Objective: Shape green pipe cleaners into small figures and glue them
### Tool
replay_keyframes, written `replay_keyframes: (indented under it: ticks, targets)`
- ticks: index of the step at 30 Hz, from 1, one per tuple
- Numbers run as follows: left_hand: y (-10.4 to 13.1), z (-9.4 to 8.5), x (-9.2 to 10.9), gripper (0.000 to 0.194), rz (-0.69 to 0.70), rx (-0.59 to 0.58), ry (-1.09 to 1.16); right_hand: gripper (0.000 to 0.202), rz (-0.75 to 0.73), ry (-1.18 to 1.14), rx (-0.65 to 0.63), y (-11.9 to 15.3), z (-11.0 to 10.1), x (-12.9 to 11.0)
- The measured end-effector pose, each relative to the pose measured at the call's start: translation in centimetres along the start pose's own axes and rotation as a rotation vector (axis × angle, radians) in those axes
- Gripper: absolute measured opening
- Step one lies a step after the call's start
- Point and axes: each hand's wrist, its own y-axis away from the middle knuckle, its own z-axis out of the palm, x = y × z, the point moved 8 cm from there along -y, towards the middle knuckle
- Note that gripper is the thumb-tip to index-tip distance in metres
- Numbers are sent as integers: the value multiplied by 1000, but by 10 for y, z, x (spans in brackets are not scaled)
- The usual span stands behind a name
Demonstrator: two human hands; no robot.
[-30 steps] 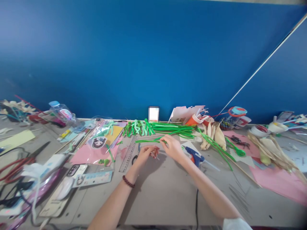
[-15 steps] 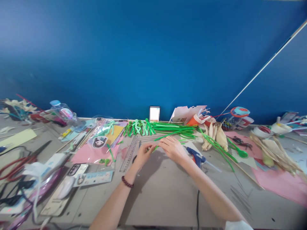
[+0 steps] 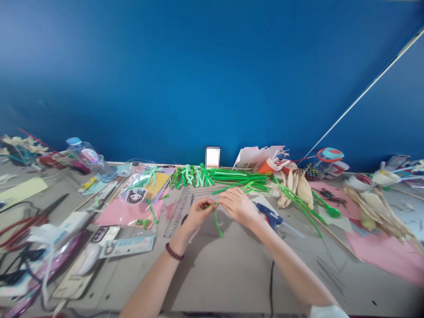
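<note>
A green pipe cleaner [image 3: 217, 223] is held over the middle of the table, one end hanging down in a slight curve. My left hand [image 3: 199, 213] pinches it between thumb and fingertips. My right hand [image 3: 239, 206] meets the left, its fingers closed on the same pipe cleaner; their tips are partly hidden. Just behind the hands lie a bundle of long green pipe cleaners [image 3: 240, 176] and a heap of twisted green pieces [image 3: 192, 176]. Close to my right wrist rests a blue glue gun [image 3: 270, 215].
Left of the hands lie a clear ruler [image 3: 177, 214], a plastic bag on pink paper [image 3: 112, 211], a white mouse [image 3: 89, 259] and red-handled scissors [image 3: 23, 232]. On the right are dried husks [image 3: 304, 190], a green spoon-shaped piece [image 3: 334, 212] and pink paper [image 3: 387, 254]. A blue partition [image 3: 212, 79] stands behind.
A length of the green pipe cleaner now hangs below my fingers, where only a short bit showed before. Both hands stay nearly in place.
</note>
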Motion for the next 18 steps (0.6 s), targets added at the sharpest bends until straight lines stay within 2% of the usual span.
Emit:
replay_keyframes:
  ticks: [6, 10, 13, 16, 18]
  targets:
    - [9, 7, 34, 12, 368, 52, -582, 16, 184, -91, 2, 3, 9, 14]
    - [20, 24, 47, 17, 601, 33, -1003, 12, 330, -257, 25, 5, 8, 23]
    - [28, 40, 50, 22, 752, -11, -1268, 11, 462, -443, 10, 11, 13, 37]
    - [32, 49, 53, 23, 812, -71, -1361, 11, 629, -657, -104, 21, 31, 53]
    - [28, 47, 60, 23, 775, -68, -1309, 13, 722, -802, -168, 28, 43, 60]
